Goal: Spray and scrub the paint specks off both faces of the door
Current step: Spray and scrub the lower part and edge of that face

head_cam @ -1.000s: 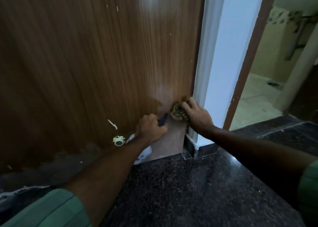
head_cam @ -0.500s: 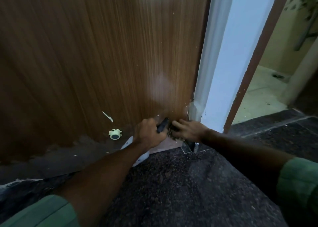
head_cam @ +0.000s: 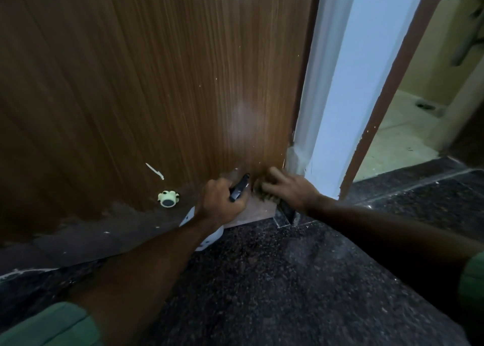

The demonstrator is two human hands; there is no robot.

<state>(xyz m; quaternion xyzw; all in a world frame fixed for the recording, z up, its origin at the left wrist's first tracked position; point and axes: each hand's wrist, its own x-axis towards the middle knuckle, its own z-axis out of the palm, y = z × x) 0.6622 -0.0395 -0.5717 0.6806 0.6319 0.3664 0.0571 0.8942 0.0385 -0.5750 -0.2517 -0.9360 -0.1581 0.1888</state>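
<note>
Head view shows my right hand pressing a scrub pad against the bottom corner of the door, at about five o'clock on its brown face, fingers curled over the pad. A second ago that hand was rubbing higher up the same edge; it has since slid down almost to the floor, so I judge this strip is nearly finished and the work should move along. My left hand grips the spray bottle, its black nozzle aimed at the pad, and it has dropped alongside. White specks still dot the wood at twelve o'clock above my hands, and a longer white streak sits at nine o'clock, near the round doorstop. The other face is hidden.
</note>
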